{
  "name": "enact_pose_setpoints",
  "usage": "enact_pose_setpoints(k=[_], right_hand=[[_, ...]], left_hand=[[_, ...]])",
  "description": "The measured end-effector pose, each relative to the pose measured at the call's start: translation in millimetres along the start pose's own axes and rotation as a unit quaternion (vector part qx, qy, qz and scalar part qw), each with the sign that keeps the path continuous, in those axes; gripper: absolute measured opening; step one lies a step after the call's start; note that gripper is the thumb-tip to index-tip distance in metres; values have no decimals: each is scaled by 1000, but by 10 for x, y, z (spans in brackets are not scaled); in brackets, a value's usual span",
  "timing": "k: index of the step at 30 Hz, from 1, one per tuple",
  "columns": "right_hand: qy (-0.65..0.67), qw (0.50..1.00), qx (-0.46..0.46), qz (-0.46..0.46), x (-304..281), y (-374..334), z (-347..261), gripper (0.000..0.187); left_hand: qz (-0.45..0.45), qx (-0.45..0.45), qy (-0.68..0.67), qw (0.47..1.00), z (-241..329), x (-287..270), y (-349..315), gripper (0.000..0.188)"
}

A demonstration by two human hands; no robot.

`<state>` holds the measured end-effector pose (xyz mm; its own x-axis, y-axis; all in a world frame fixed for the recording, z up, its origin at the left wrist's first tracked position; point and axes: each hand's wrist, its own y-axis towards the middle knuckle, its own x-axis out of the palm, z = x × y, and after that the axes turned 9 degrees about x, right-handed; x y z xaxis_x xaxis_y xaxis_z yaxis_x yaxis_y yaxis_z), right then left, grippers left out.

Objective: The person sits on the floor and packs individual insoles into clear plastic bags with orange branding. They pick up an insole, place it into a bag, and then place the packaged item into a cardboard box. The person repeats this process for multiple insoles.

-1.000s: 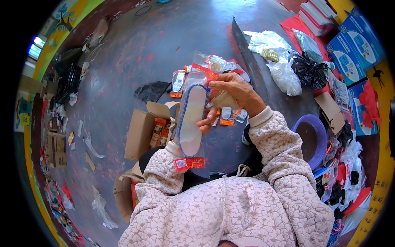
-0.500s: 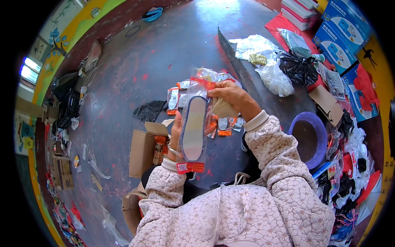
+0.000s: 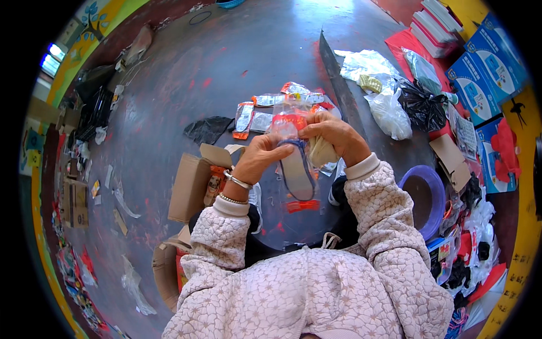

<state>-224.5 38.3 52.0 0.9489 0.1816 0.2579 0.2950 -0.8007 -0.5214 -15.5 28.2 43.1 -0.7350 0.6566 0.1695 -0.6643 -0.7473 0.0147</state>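
Observation:
In front of me hangs a pale insole with dark blue stitched edging (image 3: 299, 178), inside or against a clear plastic sleeve with red bands (image 3: 291, 121). Thumb and fingers of my left hand (image 3: 255, 163) pinch the insole's upper end through or beside the plastic. My right hand (image 3: 341, 138) grips the sleeve's upper part between thumb and forefinger. Tucked under its other fingers is a beige, soft-looking piece (image 3: 323, 152), whose kind I cannot make out. Beyond my hands, several orange-and-clear packets (image 3: 244, 118) lie on the floor.
An open cardboard box (image 3: 189, 183) with orange packets stands left of my legs. To the right are a purple basin (image 3: 437, 198), a black plastic bag (image 3: 423, 101) and white bags (image 3: 389, 116). Blue cartons (image 3: 474, 90) line the right wall. A black plastic sheet (image 3: 208, 130) lies ahead.
My left hand has moved from the insole's side up to its top end and now pinches there. The insole has dropped lower in front of me, its lower end tilting away to the right.

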Motion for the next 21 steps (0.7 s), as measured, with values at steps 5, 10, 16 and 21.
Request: enact_pose_setpoints(k=[5,10,16,21], right_hand=[[41,999,21,-9,139,61,28,12],[1,1000,1,7,139,82,43,16],[-15,992,-46,116,73,77,-8,19],[-34,973,-134,183,-6,71,-26,20]], left_hand=[[49,-11,-76,996,-174,-123,32,31],[103,3,-124,987,-146,-29,31,25],[98,-26,-199,975,-160,-50,30,27],[123,-52,-229,964,-198,-41,48,28]])
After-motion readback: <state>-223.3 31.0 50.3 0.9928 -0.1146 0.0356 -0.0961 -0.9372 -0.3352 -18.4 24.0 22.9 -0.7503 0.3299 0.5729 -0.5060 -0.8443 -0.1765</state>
